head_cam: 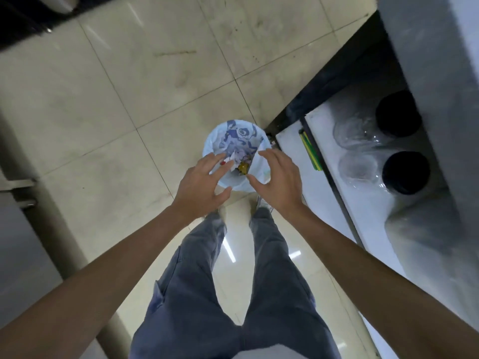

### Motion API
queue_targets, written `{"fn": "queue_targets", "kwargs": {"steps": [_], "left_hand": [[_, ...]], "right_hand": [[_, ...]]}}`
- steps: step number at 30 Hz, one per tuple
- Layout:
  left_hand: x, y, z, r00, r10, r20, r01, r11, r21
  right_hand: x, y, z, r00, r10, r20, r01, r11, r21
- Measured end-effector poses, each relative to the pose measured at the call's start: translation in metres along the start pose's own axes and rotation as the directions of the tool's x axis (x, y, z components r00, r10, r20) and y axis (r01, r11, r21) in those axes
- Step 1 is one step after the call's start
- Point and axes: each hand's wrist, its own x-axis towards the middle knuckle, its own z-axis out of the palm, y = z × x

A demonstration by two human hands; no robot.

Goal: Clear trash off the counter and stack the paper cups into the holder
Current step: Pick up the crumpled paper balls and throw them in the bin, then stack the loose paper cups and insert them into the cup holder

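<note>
The tiled floor point(108, 104) is carrying a small waste bin point(234, 141), lined with a pale bag and standing just beside the corner of the white shelf point(334, 203) under the worktop point(440, 60), probably so that trash swept off above has a short way to go. On that shelf, well to the right of the bin, clear plastic cups point(359, 167) are lying beside two dark round openings point(405, 172), which may be the cup holder; no paper cups are showing. Crumpled wrappers and scraps point(239, 161) are sitting inside the bin. The left hand point(201, 182) and right hand point(278, 180) are hovering over the bin's near rim, fingers spread wide and holding nothing, which suggests they are dropping trash straight down into it.
</note>
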Motion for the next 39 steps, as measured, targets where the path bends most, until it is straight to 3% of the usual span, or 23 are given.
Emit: {"fn": "queue_targets", "kwargs": {"steps": [5,11,17,26,32,39], "left_hand": [[-0.02,0.034,-0.035,0.994,0.106,-0.003,-0.105,0.994,0.04],[-0.046,0.071,-0.064,0.96,0.277,0.035,-0.279,0.956,0.087],[-0.057,0.107,-0.093,0.908,0.41,0.088,-0.418,0.902,0.113],[-0.047,0.174,-0.146,0.791,0.611,0.024,-0.61,0.786,0.094],[-0.034,0.24,-0.159,0.659,0.752,-0.01,-0.747,0.656,0.102],[-0.02,0.32,-0.153,0.525,0.851,0.0,-0.847,0.522,0.1]], "right_hand": [[-0.041,-0.021,-0.048,0.999,0.034,-0.038,-0.036,0.998,-0.046],[-0.097,-0.041,-0.085,0.959,0.099,-0.264,-0.114,0.993,-0.042],[-0.138,-0.052,-0.116,0.901,0.185,-0.392,-0.212,0.977,-0.026],[-0.186,-0.067,-0.184,0.76,0.179,-0.625,-0.229,0.973,-0.001],[-0.231,-0.056,-0.234,0.65,0.171,-0.74,-0.171,0.982,0.076],[-0.286,-0.023,-0.288,0.539,0.206,-0.817,-0.232,0.968,0.091]]}}
